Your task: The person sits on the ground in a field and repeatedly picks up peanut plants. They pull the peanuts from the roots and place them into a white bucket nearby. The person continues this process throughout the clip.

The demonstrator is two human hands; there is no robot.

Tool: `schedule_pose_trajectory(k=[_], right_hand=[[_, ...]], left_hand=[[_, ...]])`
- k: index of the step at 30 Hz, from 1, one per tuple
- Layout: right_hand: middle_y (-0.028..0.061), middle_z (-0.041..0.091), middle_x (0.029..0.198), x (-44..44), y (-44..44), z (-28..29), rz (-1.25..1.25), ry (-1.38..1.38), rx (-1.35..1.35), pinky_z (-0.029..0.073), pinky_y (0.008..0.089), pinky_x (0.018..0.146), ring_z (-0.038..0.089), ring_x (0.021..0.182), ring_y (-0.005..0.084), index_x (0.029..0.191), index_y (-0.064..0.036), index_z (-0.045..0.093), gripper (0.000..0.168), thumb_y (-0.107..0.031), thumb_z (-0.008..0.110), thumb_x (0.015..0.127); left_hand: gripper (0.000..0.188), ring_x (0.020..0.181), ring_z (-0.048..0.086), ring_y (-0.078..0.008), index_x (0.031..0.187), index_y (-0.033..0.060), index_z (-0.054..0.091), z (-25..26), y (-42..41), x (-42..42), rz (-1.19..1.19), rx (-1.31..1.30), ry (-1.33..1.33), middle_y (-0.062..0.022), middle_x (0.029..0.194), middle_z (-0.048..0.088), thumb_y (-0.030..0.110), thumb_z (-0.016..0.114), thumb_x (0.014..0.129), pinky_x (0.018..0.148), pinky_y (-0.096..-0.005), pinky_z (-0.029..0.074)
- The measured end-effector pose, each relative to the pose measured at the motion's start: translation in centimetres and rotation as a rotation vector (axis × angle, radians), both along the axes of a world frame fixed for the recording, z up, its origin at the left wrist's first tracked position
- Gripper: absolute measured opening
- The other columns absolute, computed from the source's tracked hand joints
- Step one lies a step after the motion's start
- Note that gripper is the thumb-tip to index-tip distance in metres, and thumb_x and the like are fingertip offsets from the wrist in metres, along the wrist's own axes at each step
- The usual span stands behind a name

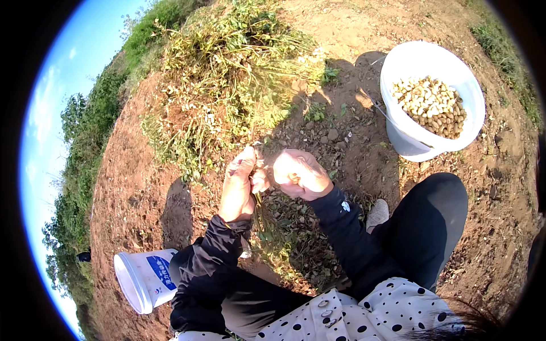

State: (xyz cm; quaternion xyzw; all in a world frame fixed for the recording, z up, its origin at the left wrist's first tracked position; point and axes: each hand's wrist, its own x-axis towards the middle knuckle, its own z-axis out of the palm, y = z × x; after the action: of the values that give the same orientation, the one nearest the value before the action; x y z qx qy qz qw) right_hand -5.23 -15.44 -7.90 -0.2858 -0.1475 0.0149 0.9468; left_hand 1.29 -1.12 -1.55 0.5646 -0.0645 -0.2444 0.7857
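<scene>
My left hand [241, 183] is closed around the root end of a bunch of peanut plants [265, 217], whose stems hang down towards my body. Just right of it, my right hand [302, 174] is curled, with something small and pale, apparently peanut pods, at its fingers. A large heap of uprooted peanut plants [222, 85] lies on the soil beyond my hands. To the right, a white plastic bucket [396, 123] with a wire handle holds many unshelled peanuts [431, 106].
A second white plastic bucket [145, 279] with a blue printed label lies on its side at the lower left. Loose leaves [311, 243] cover the soil between my legs. My bent knee [443, 200] is below the upright bucket. Green bushes [85, 140] border the field at left.
</scene>
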Motion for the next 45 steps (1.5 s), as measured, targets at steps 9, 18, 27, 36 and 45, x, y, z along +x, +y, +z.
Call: schedule_pose_trajectory(k=[9,18,27,36,45], right_hand=[[0.0021,0.047,0.076,1.0,0.0,0.5,-0.235,0.276,0.302,0.027,0.0183,0.038,0.039,0.048,0.0070,0.081,-0.013,0.047,0.033,-0.044,0.047,0.096],[-0.0043,0.049,0.067,0.6,3.4,1.7,-0.477,0.382,-0.047,0.025,0.0177,0.038,0.038,0.047,0.0028,0.091,-0.011,0.054,0.024,-0.035,0.053,0.095],[-0.0016,0.049,0.065,0.6,3.0,1.2,-0.383,0.340,0.055,0.029,0.0182,0.034,0.041,0.044,0.0069,0.087,-0.010,0.051,0.031,-0.040,0.050,0.095],[-0.0005,0.046,0.062,1.9,-5.4,0.6,-0.684,0.382,-0.089,0.025,0.0197,0.033,0.032,0.040,0.0057,0.088,-0.009,0.051,0.027,-0.035,0.050,0.096],[0.0202,0.040,0.128,-0.7,-22.5,5.2,-1.052,-0.066,0.772,0.034,0.0595,0.102,0.037,0.125,0.0345,0.130,0.003,0.036,0.081,-0.052,0.066,0.079]], left_hand=[[0.019,0.052,0.038,-0.0069,0.095,0.0069,0.053,2.1,0.9,0.8,-0.061,0.125,-0.391,0.0045,0.063,0.044,0.023,0.062,0.090,0.053,-0.0230,0.035],[0.011,0.066,0.059,-0.0073,0.093,0.0005,0.062,-0.7,-0.5,-0.6,-0.248,0.253,-0.592,-0.0018,0.074,0.065,0.002,0.068,0.083,0.062,-0.0239,0.049],[0.013,0.054,0.059,-0.0132,0.085,0.0014,0.059,-0.1,-0.6,-1.2,-0.289,0.204,-0.265,-0.0049,0.065,0.060,0.012,0.059,0.091,0.051,-0.0251,0.049],[0.014,0.061,0.057,-0.0064,0.081,0.0007,0.057,2.6,0.4,-2.7,-0.518,0.454,-0.692,0.0002,0.068,0.058,0.009,0.067,0.085,0.053,-0.0225,0.046],[0.023,0.078,0.062,-0.0350,0.092,0.0012,0.058,1.4,2.3,-2.6,-0.661,0.901,-1.336,-0.0153,0.086,0.062,0.009,0.067,0.072,0.066,-0.0416,0.051]])
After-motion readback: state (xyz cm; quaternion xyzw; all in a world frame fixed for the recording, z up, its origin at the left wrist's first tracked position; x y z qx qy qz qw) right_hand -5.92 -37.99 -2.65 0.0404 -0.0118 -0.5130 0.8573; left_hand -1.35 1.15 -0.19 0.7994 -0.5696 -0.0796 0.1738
